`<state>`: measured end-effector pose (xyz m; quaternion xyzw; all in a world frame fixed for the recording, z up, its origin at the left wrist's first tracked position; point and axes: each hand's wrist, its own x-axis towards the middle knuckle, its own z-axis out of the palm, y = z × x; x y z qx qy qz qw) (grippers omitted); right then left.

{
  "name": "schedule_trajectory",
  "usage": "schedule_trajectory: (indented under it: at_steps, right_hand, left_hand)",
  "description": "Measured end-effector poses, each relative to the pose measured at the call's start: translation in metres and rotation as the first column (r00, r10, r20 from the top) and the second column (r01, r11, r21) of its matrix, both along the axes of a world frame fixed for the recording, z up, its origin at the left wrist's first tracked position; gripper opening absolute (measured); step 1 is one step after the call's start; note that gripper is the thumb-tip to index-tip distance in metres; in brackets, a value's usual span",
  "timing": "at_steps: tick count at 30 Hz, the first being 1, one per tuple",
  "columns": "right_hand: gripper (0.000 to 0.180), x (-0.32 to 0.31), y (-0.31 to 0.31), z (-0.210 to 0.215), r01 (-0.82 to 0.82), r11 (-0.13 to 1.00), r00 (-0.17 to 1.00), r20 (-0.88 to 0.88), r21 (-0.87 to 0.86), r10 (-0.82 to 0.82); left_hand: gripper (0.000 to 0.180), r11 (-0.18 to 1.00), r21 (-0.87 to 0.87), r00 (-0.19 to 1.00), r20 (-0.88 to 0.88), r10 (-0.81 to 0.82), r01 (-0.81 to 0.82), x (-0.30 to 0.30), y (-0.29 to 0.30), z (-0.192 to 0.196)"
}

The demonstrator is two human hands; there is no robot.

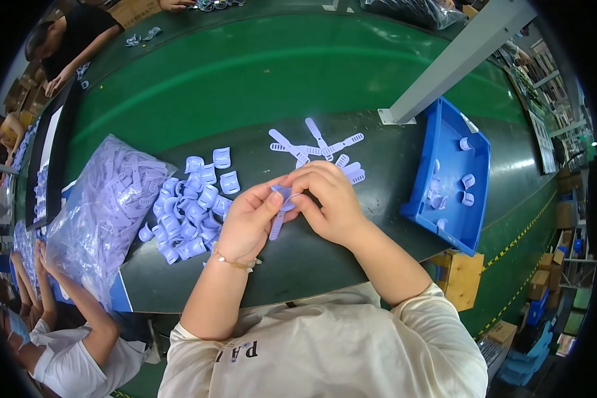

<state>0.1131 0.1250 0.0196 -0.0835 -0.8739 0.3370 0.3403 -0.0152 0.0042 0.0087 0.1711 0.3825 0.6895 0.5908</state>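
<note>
On the table (298, 282), a pile of clips (196, 212) lies left of the left hand (249, 215), with a bag of straps (123, 179) farther left. Loose straps (320, 140) lie just past the right hand (330, 202). A tray (454, 237) with clips (468, 181) in it sits on the right, a post (458, 63) by its far left corner.

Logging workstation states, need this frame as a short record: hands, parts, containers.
left hand: pinching a curved purple piece
right hand: fingers on the same piece
below fingers: purple strap, join unclear
left of hands: pile of curved pieces
beyond hands: loose straps
far left: clear bag of purple parts
right: blue bin, a few purple pieces inside
surface: dark green table
</note>
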Motion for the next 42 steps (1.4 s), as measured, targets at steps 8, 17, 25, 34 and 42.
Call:
schedule_trajectory:
  at_steps: [8, 17, 25, 34, 42]
  right_hand:
    - [0.01, 0.002, -0.005, -0.001, 0.119, 0.991, 0.992, 0.04, -0.055, -0.117]
    - [0.013, 0.002, -0.005, -0.005, 0.032, 0.986, 0.992, -0.127, 0.166, -0.011]
    - [0.007, -0.003, -0.011, -0.016, 0.116, 0.971, 0.989, -0.064, -0.209, -0.132]
    - [0.008, -0.001, -0.004, -0.011, 0.101, 0.976, 0.99, -0.079, -0.193, -0.118]
    - [0.013, 0.005, 0.007, -0.004, 0.11, 0.972, 0.992, -0.035, -0.208, -0.12]
  left_hand:
    - [0.042, 0.995, -0.019, 0.995, 0.029, -0.092, 0.093, -0.003, 0.0, -0.007]
    - [0.038, 1.0, -0.017, 0.971, 0.24, -0.005, 0.01, 0.001, -0.002, -0.007]
    - [0.034, 0.999, -0.026, 0.98, 0.2, -0.013, 0.018, 0.008, 0.004, -0.007]
    - [0.037, 0.998, -0.054, 0.994, 0.107, -0.034, 0.04, 0.015, -0.003, -0.004]
    - [0.048, 0.997, 0.078, 0.912, -0.408, 0.045, -0.015, 0.017, -0.004, -0.006]
